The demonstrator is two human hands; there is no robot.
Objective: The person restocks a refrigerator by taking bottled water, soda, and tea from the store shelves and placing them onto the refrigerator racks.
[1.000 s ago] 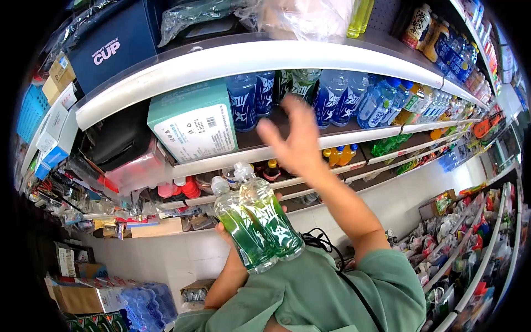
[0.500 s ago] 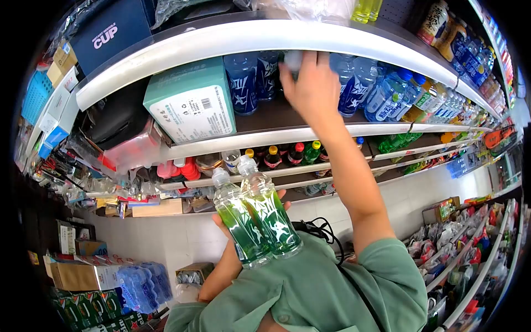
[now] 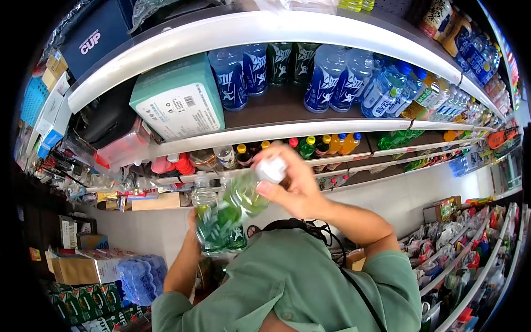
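Note:
My right hand (image 3: 298,188) grips a green-labelled drink bottle (image 3: 246,193) by its white cap. The bottle is tilted and smeared by motion. It passes in front of two similar green bottles (image 3: 203,198) that my left hand (image 3: 192,220) holds against them at chest height. Most of my left hand's fingers are hidden behind the bottles. On the shelf above stand dark green bottles (image 3: 281,63) at the back. Blue-labelled bottles (image 3: 229,83) stand to their left, and more blue-labelled bottles (image 3: 328,83) to their right.
A teal box (image 3: 177,99) sits left of the shelved bottles. Lower shelves carry small capped bottles (image 3: 307,146). Packed water (image 3: 141,279) and cartons (image 3: 77,268) lie on the floor at left. A rack of bagged goods (image 3: 453,249) runs along the right.
My right hand has come out of the shelf and down, now with a green bottle. My left hand and its two bottles have shifted left. The view has moved slightly.

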